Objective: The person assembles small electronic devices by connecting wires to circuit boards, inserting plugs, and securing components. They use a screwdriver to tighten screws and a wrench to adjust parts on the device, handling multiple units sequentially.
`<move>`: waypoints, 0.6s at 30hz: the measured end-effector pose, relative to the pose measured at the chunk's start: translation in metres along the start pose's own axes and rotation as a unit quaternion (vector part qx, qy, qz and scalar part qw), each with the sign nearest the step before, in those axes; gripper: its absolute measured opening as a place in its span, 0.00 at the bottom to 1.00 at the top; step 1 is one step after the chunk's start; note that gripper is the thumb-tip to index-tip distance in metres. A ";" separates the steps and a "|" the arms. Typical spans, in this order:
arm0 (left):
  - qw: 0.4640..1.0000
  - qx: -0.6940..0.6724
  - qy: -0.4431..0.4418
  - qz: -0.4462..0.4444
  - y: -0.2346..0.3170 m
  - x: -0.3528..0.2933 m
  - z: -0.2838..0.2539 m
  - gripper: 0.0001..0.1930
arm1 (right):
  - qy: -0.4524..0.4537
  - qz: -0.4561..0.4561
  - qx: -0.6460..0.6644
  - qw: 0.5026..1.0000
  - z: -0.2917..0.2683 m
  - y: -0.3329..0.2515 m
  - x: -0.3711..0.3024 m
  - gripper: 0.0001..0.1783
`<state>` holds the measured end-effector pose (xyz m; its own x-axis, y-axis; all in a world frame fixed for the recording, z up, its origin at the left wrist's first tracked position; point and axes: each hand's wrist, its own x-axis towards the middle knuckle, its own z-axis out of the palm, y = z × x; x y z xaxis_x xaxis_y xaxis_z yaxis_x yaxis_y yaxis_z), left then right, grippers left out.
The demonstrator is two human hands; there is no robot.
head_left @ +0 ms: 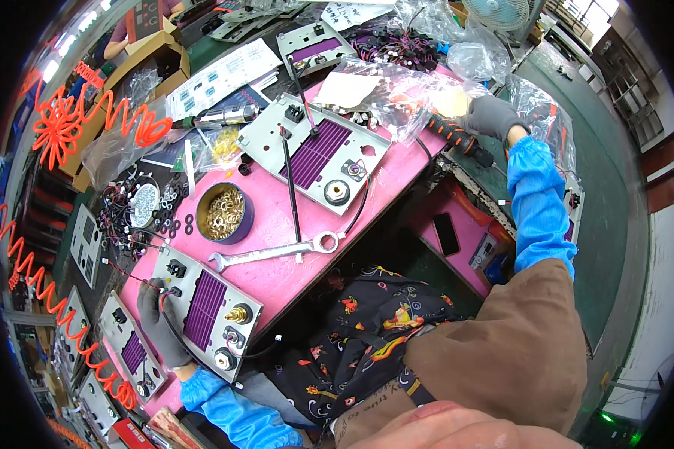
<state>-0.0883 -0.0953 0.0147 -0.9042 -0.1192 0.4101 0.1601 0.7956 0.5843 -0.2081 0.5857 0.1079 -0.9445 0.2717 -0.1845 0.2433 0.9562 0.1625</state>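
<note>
My left hand (160,323), in a grey glove, grips the left edge of a light metal panel (219,290). This panel has a purple slatted window, a brass threaded fitting (239,313), a round silver-and-black part and thin wires. Out to the right, my right hand (496,117), also gloved, is closed beside a clear plastic bag (408,97); what its fingers hold, if anything, is hidden. Just below it lies an orange-and-black screwdriver-like tool (452,135). A combination wrench (273,254) rests near the table's front edge, below a second purple-windowed panel (277,142).
On the pink table (273,283) stands a round tin (245,224) of brass nuts, with black rings beside it. Red coiled hoses (60,314) hang at left. More panels (133,350) lie left. A phone (446,233) rests on a lower shelf. Another person's arm (117,48) shows far left.
</note>
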 end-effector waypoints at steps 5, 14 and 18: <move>1.000 -0.003 0.009 -0.002 0.002 0.000 0.003 0.16 | 0.125 0.048 -0.003 0.991 0.017 0.007 -0.007 0.20; 1.000 -0.019 0.005 0.007 0.001 0.002 0.005 0.17 | 0.159 -0.007 -0.076 0.984 0.055 0.037 0.059 0.21; 1.000 -0.017 0.002 -0.011 0.000 0.003 0.003 0.17 | 0.116 0.011 -0.191 0.975 0.068 0.026 0.083 0.19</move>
<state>-0.0920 -0.0936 0.0137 -0.9061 -0.1380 0.3999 0.1545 0.7720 0.6165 -0.2654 0.6409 0.0314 -0.9752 0.2176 0.0405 0.2063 0.8277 0.5219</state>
